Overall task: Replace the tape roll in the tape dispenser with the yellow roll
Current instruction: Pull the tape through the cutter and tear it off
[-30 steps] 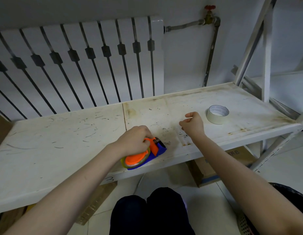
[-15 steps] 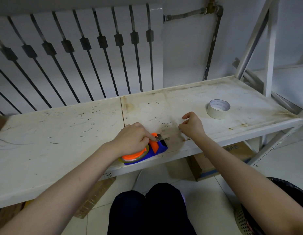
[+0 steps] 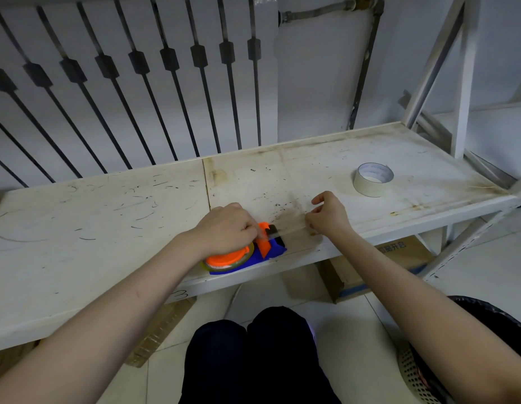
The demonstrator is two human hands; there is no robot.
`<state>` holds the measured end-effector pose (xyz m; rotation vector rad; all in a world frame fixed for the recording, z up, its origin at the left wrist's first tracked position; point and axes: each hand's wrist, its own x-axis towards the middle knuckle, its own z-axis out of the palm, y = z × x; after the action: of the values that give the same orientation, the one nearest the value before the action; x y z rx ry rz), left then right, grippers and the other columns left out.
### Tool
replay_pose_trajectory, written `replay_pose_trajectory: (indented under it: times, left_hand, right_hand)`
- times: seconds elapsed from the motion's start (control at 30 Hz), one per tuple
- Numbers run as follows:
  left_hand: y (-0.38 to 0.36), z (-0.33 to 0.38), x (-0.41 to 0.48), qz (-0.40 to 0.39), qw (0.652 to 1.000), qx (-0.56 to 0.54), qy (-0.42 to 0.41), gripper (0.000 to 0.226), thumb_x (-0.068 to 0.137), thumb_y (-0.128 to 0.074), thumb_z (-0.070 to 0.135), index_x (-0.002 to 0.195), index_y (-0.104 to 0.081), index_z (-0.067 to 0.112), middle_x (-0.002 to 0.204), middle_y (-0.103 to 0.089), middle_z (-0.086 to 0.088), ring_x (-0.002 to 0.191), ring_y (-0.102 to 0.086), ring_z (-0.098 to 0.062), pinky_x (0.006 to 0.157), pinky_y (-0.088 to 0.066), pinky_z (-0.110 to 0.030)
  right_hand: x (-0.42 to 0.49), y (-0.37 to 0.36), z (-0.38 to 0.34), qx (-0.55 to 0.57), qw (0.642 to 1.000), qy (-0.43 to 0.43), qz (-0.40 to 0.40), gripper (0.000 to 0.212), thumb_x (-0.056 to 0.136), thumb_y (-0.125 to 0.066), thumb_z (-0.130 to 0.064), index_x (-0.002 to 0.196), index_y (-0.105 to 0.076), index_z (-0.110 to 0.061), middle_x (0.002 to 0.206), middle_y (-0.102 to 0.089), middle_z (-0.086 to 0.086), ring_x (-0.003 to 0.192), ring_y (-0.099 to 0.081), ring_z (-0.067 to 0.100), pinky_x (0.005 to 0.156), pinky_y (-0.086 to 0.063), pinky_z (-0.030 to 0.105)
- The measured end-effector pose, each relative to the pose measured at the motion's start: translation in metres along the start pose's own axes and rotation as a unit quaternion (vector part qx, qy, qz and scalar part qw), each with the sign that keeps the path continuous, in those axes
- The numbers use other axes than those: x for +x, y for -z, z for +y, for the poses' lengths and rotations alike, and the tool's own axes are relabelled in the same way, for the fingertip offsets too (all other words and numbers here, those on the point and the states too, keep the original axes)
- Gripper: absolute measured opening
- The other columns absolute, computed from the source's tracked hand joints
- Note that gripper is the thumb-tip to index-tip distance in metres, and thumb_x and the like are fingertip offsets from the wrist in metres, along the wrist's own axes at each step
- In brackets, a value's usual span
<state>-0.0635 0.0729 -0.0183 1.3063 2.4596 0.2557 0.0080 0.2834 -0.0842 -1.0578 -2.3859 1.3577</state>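
The blue and orange tape dispenser [image 3: 265,252] lies on its side near the front edge of the white shelf [image 3: 93,228]. My left hand [image 3: 224,228] presses down on its top. A strip of clear tape [image 3: 288,228] stretches from the dispenser's mouth to the right. My right hand [image 3: 327,214] pinches the free end of that strip just above the shelf. A pale yellowish tape roll [image 3: 373,179] lies flat on the shelf to the far right, apart from both hands.
A radiator [image 3: 137,83] stands behind the shelf, with a pipe [image 3: 364,68] beside it. Metal rack uprights [image 3: 460,83] rise at the right. Under the shelf sit a cardboard box [image 3: 378,266] and a black bin [image 3: 486,330]. My knees [image 3: 253,354] are below.
My right hand has pulled the tape end away from the dispenser to the right, so a longer strip shows. The dispenser lies flatter under my left hand.
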Motion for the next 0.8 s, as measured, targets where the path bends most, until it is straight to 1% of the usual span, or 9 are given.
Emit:
replay_pose_trajectory:
  times: [0.13,0.3,0.47,0.53,0.6,0.63,0.7,0.77,0.8]
  left_hand:
    - [0.0,-0.002,0.002,0.001,1.0,-0.01,0.001,0.043,0.089,-0.036,0.019,0.1,-0.072,0.038,0.11,-0.07,0.01,0.11,-0.047,-0.013,0.093,-0.047,-0.04]
    - [0.001,-0.003,0.0,0.012,1.0,-0.026,-0.01,0.04,0.089,-0.039,0.016,0.097,-0.074,0.033,0.109,-0.07,0.016,0.108,-0.049,-0.01,0.09,-0.047,-0.035]
    - [-0.002,-0.002,0.0,0.048,0.997,-0.067,-0.014,0.036,0.084,-0.045,0.012,0.086,-0.078,0.027,0.098,-0.074,0.018,0.094,-0.055,-0.003,0.078,-0.048,-0.027]
    - [-0.003,-0.004,0.002,0.056,0.992,-0.112,0.001,0.033,0.081,-0.048,0.012,0.079,-0.079,0.023,0.095,-0.074,0.018,0.092,-0.057,-0.002,0.078,-0.049,-0.029]
    - [-0.002,-0.007,0.002,0.059,0.988,-0.144,0.007,0.033,0.076,-0.046,0.015,0.074,-0.077,0.024,0.093,-0.074,0.015,0.094,-0.06,-0.005,0.082,-0.052,-0.035]
    - [-0.002,-0.007,0.002,0.059,0.988,-0.141,0.003,0.034,0.072,-0.043,0.018,0.075,-0.076,0.027,0.093,-0.074,0.015,0.095,-0.059,-0.007,0.084,-0.051,-0.038]
    - [0.0,-0.005,0.001,0.04,0.994,-0.104,-0.013,0.042,0.07,-0.038,0.02,0.092,-0.071,0.036,0.096,-0.072,0.017,0.1,-0.051,-0.011,0.084,-0.047,-0.037]
    - [0.0,-0.002,0.002,0.017,0.998,-0.048,-0.031,0.048,0.079,-0.039,0.016,0.111,-0.063,0.042,0.1,-0.07,0.021,0.102,-0.043,-0.011,0.085,-0.036,-0.032]
    - [0.0,-0.001,0.003,0.01,0.999,-0.021,-0.037,0.048,0.083,-0.039,0.014,0.114,-0.062,0.042,0.103,-0.069,0.021,0.102,-0.041,-0.011,0.087,-0.033,-0.031]
  right_hand:
    - [-0.003,0.003,-0.002,-0.001,1.0,-0.002,-0.006,0.032,0.081,-0.06,-0.004,0.11,-0.047,-0.011,0.09,-0.058,0.008,0.075,-0.057,0.022,0.065,-0.051,0.032]
    - [-0.013,0.016,0.002,0.062,0.998,-0.004,-0.012,0.031,0.081,-0.059,0.0,0.108,-0.048,-0.009,0.084,-0.06,0.009,0.071,-0.06,0.025,0.056,-0.045,0.027]
    - [-0.033,0.02,0.005,0.141,0.988,0.033,0.049,0.031,0.083,-0.059,-0.001,0.108,-0.047,-0.014,0.075,-0.055,0.003,0.066,-0.058,0.018,0.066,-0.055,0.032]
    - [-0.04,0.02,0.005,0.172,0.979,0.065,0.091,0.03,0.084,-0.056,-0.001,0.107,-0.046,-0.017,0.072,-0.052,0.001,0.063,-0.053,0.013,0.065,-0.055,0.032]
    - [-0.045,0.018,0.008,0.159,0.978,0.082,0.108,0.029,0.084,-0.054,-0.001,0.107,-0.048,-0.018,0.07,-0.05,-0.001,0.064,-0.052,0.013,0.067,-0.054,0.035]
    - [-0.046,0.018,0.01,0.138,0.982,0.08,0.1,0.028,0.084,-0.053,-0.002,0.108,-0.049,-0.016,0.069,-0.05,-0.001,0.066,-0.052,0.015,0.068,-0.053,0.036]
    - [-0.047,0.018,0.015,0.088,0.992,0.056,0.069,0.029,0.084,-0.053,-0.002,0.111,-0.051,-0.012,0.069,-0.051,-0.001,0.067,-0.053,0.017,0.065,-0.051,0.033]
    - [-0.047,0.019,0.018,0.058,0.997,0.033,0.046,0.03,0.084,-0.054,-0.003,0.112,-0.05,-0.011,0.071,-0.052,-0.001,0.066,-0.051,0.015,0.057,-0.045,0.027]
    - [-0.047,0.019,0.018,0.05,0.998,0.028,0.036,0.031,0.084,-0.055,-0.004,0.113,-0.049,-0.011,0.072,-0.053,0.0,0.065,-0.05,0.013,0.055,-0.043,0.025]
